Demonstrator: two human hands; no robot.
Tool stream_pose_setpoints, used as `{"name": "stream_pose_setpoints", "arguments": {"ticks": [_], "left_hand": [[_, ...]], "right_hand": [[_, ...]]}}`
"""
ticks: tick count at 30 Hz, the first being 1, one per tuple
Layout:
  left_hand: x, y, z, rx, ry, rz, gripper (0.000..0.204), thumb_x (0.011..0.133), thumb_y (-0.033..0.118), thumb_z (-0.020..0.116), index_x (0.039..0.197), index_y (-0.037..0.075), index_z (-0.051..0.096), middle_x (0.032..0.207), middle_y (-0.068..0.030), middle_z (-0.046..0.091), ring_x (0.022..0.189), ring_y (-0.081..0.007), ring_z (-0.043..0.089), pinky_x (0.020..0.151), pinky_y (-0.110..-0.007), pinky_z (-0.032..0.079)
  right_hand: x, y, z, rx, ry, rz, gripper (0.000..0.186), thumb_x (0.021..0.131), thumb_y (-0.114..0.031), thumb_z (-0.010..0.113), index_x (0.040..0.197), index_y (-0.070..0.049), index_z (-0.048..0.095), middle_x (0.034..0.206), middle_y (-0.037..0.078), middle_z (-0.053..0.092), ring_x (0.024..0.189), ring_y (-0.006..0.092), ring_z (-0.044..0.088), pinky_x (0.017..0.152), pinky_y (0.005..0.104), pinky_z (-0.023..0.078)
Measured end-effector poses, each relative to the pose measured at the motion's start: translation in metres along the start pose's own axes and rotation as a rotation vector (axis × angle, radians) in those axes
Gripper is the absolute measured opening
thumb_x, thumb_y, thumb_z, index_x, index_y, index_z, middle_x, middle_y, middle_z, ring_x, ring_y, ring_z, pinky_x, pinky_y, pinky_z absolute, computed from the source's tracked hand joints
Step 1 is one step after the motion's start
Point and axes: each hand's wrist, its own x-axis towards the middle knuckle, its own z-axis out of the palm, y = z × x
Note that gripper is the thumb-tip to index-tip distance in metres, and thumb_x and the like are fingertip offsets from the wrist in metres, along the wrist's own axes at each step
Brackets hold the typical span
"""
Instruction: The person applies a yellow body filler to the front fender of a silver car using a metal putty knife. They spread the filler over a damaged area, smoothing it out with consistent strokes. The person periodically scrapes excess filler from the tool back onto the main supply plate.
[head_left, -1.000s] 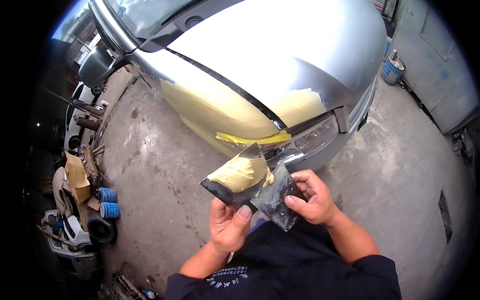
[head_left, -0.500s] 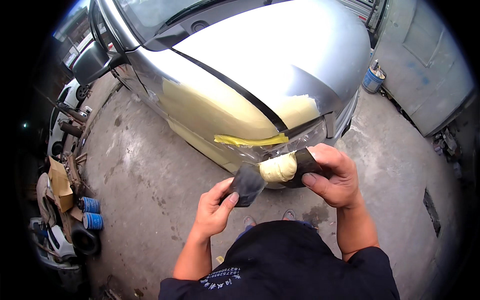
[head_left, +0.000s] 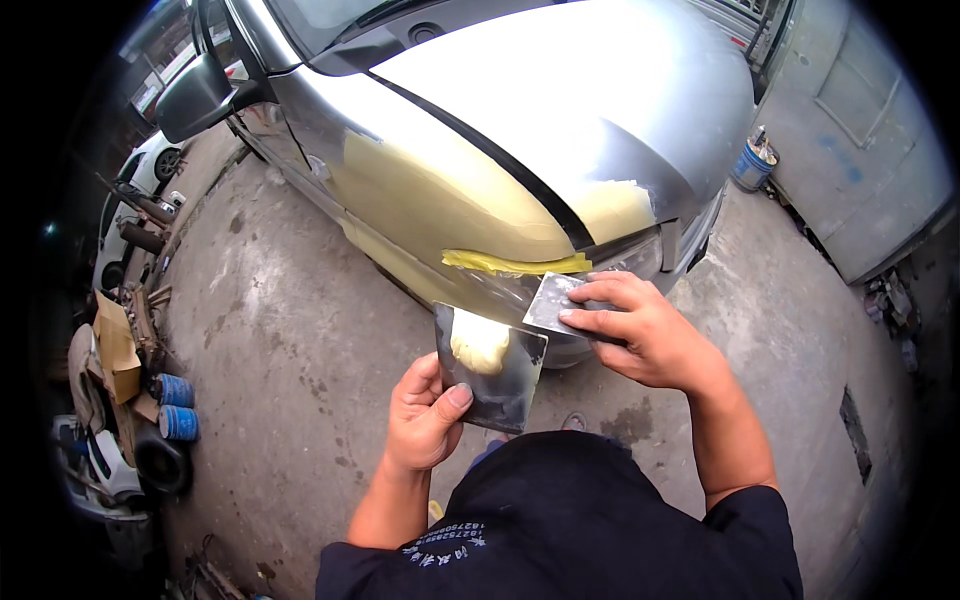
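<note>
Left hand (head_left: 425, 420) gripping putty board (head_left: 490, 365), right hand (head_left: 640, 335) holding scraper (head_left: 556, 302)

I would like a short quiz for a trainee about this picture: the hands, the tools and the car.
1. True or false: the left hand holds a flat metal plate with a lump of pale yellow filler on it.
2. What does the right hand hold?
A. a spray can
B. a thin metal spreader
C. a hammer
3. What colour is the strip of tape above the headlight of the silver car?

Key: 1 true. 2 B. 3 yellow.
</note>
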Motion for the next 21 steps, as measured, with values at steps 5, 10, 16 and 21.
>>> {"name": "stream_pose_setpoints", "arguments": {"ticks": [5, 10, 16, 21], "left_hand": [[0.004, 0.001, 0.018, 0.157, 0.197, 0.025, 0.043, 0.093, -0.002, 0.052, 0.134, -0.006, 0.040, 0.121, -0.0165, 0.060, 0.110, -0.0198, 0.059, 0.097, -0.034, 0.045], [0.009, -0.005, 0.036, 0.262, 0.227, 0.044, 0.042, 0.094, -0.002, 0.050, 0.134, -0.007, 0.040, 0.118, -0.0160, 0.062, 0.106, -0.0173, 0.060, 0.095, -0.030, 0.045], [-0.003, -0.002, 0.021, 1.011, 0.120, 0.434, 0.044, 0.092, -0.004, 0.053, 0.133, -0.007, 0.040, 0.125, -0.0187, 0.057, 0.113, -0.0233, 0.056, 0.100, -0.035, 0.042], [0.009, -0.001, 0.006, 0.599, 0.292, 0.541, 0.045, 0.091, -0.003, 0.053, 0.134, -0.005, 0.039, 0.128, -0.0167, 0.054, 0.116, -0.0217, 0.053, 0.103, -0.036, 0.038]], "right_hand": [[-0.002, -0.032, 0.011, -0.133, 0.355, -0.045, 0.044, 0.069, -0.015, 0.077, 0.111, -0.014, 0.067, 0.119, 0.009, 0.059, 0.112, 0.0342, 0.054, 0.090, 0.0419, 0.043], [-0.001, -0.041, 0.033, -0.345, 0.311, -0.086, 0.039, 0.071, -0.020, 0.074, 0.109, -0.015, 0.067, 0.120, 0.007, 0.058, 0.112, 0.0353, 0.053, 0.085, 0.0466, 0.041], [-0.024, -0.009, 0.034, 0.041, 0.218, 0.103, 0.044, 0.071, -0.016, 0.076, 0.113, -0.009, 0.065, 0.119, 0.012, 0.058, 0.111, 0.0335, 0.055, 0.090, 0.0426, 0.044], [-0.010, 0.010, 0.005, 0.520, 0.246, 0.277, 0.046, 0.075, 0.007, 0.057, 0.120, -0.002, 0.061, 0.117, 0.017, 0.062, 0.106, 0.0301, 0.061, 0.090, 0.0338, 0.049]]}}
